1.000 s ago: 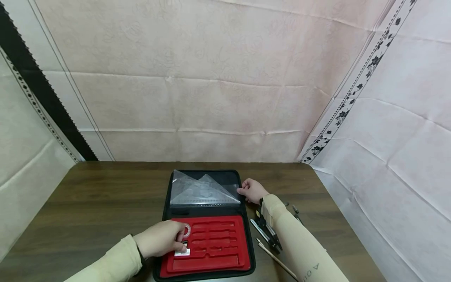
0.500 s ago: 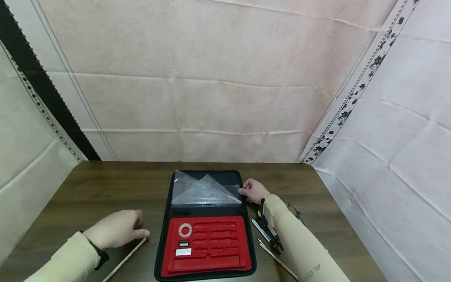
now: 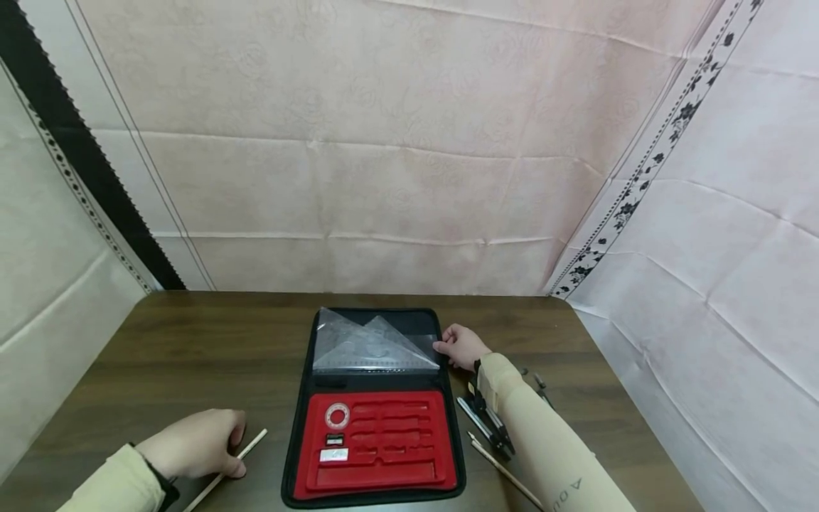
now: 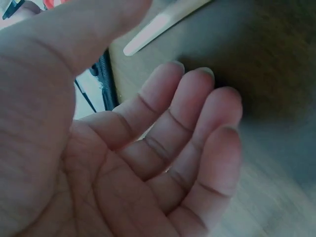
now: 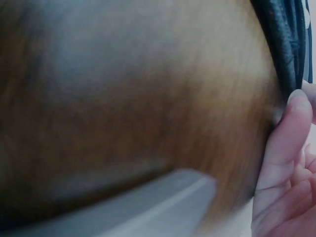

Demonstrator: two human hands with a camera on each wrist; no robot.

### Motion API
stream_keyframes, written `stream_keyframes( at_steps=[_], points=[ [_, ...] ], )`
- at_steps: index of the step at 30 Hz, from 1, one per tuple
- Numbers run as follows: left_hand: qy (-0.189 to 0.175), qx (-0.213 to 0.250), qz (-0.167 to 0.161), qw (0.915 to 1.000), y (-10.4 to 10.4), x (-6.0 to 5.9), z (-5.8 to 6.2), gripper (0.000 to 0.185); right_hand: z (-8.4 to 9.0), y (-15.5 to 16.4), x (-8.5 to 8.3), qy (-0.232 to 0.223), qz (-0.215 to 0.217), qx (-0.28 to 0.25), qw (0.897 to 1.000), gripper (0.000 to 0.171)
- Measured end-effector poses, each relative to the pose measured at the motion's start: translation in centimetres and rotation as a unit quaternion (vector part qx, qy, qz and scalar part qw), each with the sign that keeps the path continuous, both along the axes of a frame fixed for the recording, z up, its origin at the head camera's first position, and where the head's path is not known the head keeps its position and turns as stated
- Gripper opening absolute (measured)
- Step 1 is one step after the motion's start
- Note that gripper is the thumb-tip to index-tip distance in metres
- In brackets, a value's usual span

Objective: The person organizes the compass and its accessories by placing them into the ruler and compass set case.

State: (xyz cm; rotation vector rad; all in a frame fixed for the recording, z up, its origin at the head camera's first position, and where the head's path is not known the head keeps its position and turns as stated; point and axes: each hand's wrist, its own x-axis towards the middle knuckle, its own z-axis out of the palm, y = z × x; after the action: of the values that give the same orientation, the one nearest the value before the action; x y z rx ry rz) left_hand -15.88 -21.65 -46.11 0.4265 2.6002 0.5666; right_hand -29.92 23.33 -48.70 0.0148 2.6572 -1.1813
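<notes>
An opened black case (image 3: pixel 333 382) lies on the table, with a red moulded tray (image 3: pixel 402 455) in its near half and clear triangular set squares (image 3: pixel 377 348) in its far half. My right hand (image 3: pixel 462 346) pinches the case's right edge between thumb and fingers; the right wrist view shows the thumb (image 5: pixel 291 123) against the black rim. Left of the case, my left hand (image 3: pixel 198 444) hovers over a thin pale pencil-like stick (image 3: pixel 254 442). In the left wrist view its fingers (image 4: pixel 217 153) are loosely bent with nothing between them, and the stick (image 4: pixel 163 27) lies beyond them.
The tray holds a white ring (image 3: pixel 337 407), a small black-and-white piece (image 3: pixel 335 440) and a white block (image 3: pixel 333 454). Right of the case lie metal compasses (image 3: pixel 470 412) and another pale stick (image 3: pixel 502 469), partly beneath the right forearm. Cloth hangs behind the wooden table (image 3: pixel 211 341).
My left hand has left the white block in the tray, moving left off the case, then slightly nearer along the pale stick. My right hand stays at the case's edge.
</notes>
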Motion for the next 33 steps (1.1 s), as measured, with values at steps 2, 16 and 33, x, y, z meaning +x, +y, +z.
stream_keyframes(
  at_steps=[2,16,33],
  points=[
    [0.000,0.003,-0.004,1.0000,-0.1,0.0,-0.1,0.040,0.0,0.0,0.0,0.000,-0.001,-0.001,1.000,0.024],
    [0.063,0.049,-0.079,0.9937,-0.9,-0.2,-0.8,0.030,-0.2,0.1,0.0,0.007,-0.005,-0.005,1.000,0.026],
    [0.101,0.026,-0.046,0.9935,6.3,-1.8,1.2,0.018,-0.8,0.2,-0.6,0.000,-0.012,-0.001,1.000,0.027]
  ],
)
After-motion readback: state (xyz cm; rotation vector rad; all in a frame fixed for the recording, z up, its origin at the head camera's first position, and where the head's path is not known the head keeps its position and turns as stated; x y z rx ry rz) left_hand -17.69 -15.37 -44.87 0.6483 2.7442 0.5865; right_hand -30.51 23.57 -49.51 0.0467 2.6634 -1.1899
